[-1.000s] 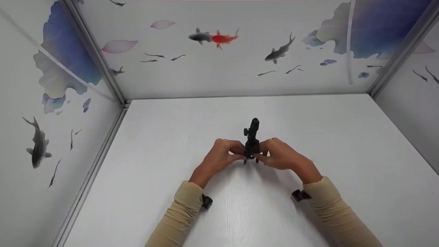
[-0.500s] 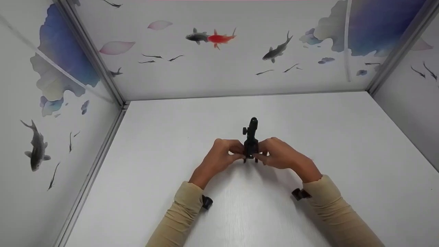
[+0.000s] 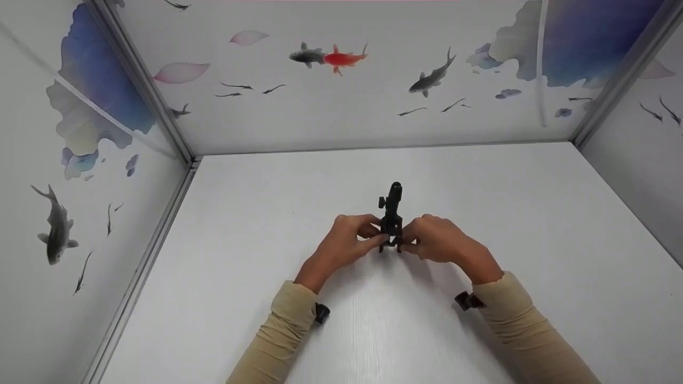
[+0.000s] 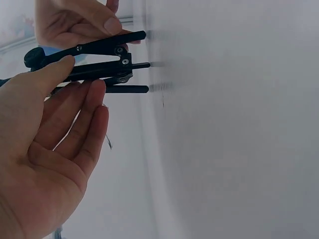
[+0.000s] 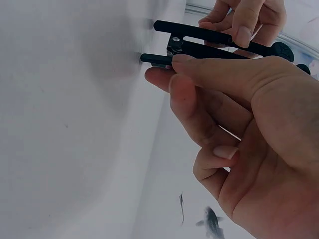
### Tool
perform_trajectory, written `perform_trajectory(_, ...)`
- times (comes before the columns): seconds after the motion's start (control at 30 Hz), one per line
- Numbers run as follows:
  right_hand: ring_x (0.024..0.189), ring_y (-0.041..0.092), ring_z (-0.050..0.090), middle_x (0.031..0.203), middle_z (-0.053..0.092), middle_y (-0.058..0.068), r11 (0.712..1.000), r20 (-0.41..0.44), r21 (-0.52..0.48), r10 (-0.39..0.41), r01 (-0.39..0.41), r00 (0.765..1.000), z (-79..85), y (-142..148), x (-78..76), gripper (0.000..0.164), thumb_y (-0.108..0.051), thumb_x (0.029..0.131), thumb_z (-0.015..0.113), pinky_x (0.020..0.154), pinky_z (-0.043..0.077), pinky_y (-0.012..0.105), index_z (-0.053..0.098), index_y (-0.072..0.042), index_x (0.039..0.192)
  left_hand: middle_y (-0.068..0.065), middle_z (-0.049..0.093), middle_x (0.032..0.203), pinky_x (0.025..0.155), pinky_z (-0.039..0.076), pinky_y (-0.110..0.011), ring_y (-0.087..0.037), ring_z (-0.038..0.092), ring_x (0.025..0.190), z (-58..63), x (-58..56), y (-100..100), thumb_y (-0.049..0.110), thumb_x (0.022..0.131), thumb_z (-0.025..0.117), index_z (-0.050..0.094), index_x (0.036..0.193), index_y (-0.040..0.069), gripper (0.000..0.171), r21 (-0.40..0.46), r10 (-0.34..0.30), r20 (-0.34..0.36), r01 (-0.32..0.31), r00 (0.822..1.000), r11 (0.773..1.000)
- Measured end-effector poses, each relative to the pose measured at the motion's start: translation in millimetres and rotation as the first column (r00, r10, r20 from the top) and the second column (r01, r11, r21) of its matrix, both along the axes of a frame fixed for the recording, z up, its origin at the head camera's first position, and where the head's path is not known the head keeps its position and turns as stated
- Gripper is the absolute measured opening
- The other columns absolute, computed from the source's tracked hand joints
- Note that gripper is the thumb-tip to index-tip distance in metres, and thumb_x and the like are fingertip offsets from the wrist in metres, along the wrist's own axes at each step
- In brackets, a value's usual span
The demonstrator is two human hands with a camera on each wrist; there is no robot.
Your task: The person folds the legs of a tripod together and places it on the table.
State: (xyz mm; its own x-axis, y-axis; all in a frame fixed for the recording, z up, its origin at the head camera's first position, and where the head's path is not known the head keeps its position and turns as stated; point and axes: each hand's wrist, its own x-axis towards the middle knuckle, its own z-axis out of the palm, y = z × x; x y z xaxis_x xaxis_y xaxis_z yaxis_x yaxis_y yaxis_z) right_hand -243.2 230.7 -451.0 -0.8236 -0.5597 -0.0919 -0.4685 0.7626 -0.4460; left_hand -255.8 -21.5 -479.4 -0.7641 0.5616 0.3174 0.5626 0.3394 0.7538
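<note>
A small black tripod [image 3: 394, 198] stands upright near the middle of the white table, a side knob [image 3: 382, 202] on its upper part. Its legs are close together, tips at or just above the tabletop. My left hand [image 3: 341, 242] pinches it from the left; in the left wrist view the thumb lies on one leg [image 4: 99, 71] and the fingertips are beneath. From the right, my right hand [image 3: 440, 242] pinches a lower leg [image 5: 155, 59] between thumb and index finger, its other fingers curled. A hinged brace [image 4: 124, 62] joins the legs. Fingers partly hide the tripod's lower body.
The white tabletop [image 3: 267, 197] spreads around both hands. White panels with painted fish, such as the back wall [image 3: 373, 122], enclose it on the left, back and right. A small black camera [image 3: 322, 313] sits under each wrist.
My right thumb has drawn back from the tripod's front to its right side. The left thumb has shifted slightly up and right. More of the gap between the lower legs shows; the tripod stays in place.
</note>
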Motion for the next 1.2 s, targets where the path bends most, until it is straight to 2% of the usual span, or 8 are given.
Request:
perform_trajectory(0.1,0.076,0.009,0.069,0.095,0.084,-0.003,0.999,-0.081,0.035,-0.001,0.004,0.997,-2.4,-1.4,0.8,0.013,-0.015,0.097,0.082,0.064,0.054,0.032,0.088,-0.017,0.109,-0.008,0.085,0.106,0.086,0.064,-0.033,-0.015,0.083,0.093,1.6,1.4,0.5,0.018,0.103,0.076,0.079,0.122,0.007,0.022,-0.037,0.012,-0.005,-0.012,1.000,0.999)
perform_trajectory(0.27,0.079,0.014,0.072,0.093,0.084,-0.004,0.998,-0.199,0.062,0.003,0.010,0.980,-4.5,-2.8,1.8,0.016,-0.019,0.094,0.086,0.066,0.055,0.036,0.088,-0.021,0.110,-0.007,0.085,0.105,0.088,0.064,-0.036,-0.015,0.082,0.094,3.4,2.2,-0.1,0.019,0.105,0.074,0.079,0.122,0.008,0.021,-0.065,0.010,0.013,-0.009,1.000,0.998)
perform_trajectory(0.47,0.073,0.013,0.070,0.090,0.084,-0.005,0.998,-0.282,0.067,0.012,0.007,0.959,-5.4,-3.2,1.7,0.016,-0.025,0.092,0.088,0.062,0.053,0.035,0.089,-0.024,0.108,-0.006,0.085,0.105,0.086,0.061,-0.031,-0.015,0.080,0.093,4.1,2.5,0.9,0.021,0.106,0.072,0.078,0.121,0.009,0.020,-0.096,0.004,0.024,-0.002,1.000,0.995)
perform_trajectory(0.67,0.070,0.010,0.066,0.086,0.084,-0.007,0.998,-0.294,0.061,0.003,0.015,0.956,-7.9,-2.0,0.0,0.016,-0.029,0.089,0.090,0.061,0.050,0.034,0.089,-0.026,0.105,-0.007,0.085,0.104,0.083,0.061,-0.029,-0.015,0.080,0.091,3.3,2.7,1.8,0.021,0.107,0.072,0.078,0.122,0.009,0.021,-0.102,0.008,0.026,-0.006,1.000,0.995)
perform_trajectory(0.87,0.070,0.009,0.069,0.085,0.084,-0.007,0.999,-0.316,0.053,0.027,-0.010,0.948,-8.3,-1.4,-1.2,0.015,-0.029,0.089,0.090,0.060,0.053,0.033,0.089,-0.025,0.104,-0.008,0.085,0.102,0.079,0.059,-0.026,-0.014,0.080,0.088,4.3,3.3,2.6,0.020,0.106,0.072,0.077,0.124,0.006,0.023,-0.100,0.011,0.032,-0.008,0.999,0.995)
perform_trajectory(1.03,0.076,0.011,0.074,0.087,0.084,-0.007,0.999,-0.260,0.029,0.040,-0.034,0.965,-8.8,-1.5,-0.8,0.013,-0.025,0.093,0.087,0.064,0.056,0.033,0.089,-0.023,0.106,-0.009,0.085,0.102,0.075,0.058,-0.022,-0.014,0.081,0.087,4.1,3.8,3.0,0.019,0.105,0.074,0.076,0.126,0.005,0.025,-0.082,0.004,0.052,0.000,0.999,0.997)
perform_trajectory(1.2,0.071,0.008,0.070,0.083,0.082,-0.007,0.998,-0.225,0.010,0.069,-0.068,0.972,-7.7,-2.1,-1.2,0.011,-0.019,0.095,0.085,0.063,0.053,0.030,0.088,-0.021,0.106,-0.008,0.085,0.101,0.077,0.058,-0.022,-0.013,0.082,0.088,3.8,3.5,3.1,0.019,0.104,0.076,0.076,0.125,0.005,0.026,-0.067,0.001,0.066,0.004,0.998,0.998)
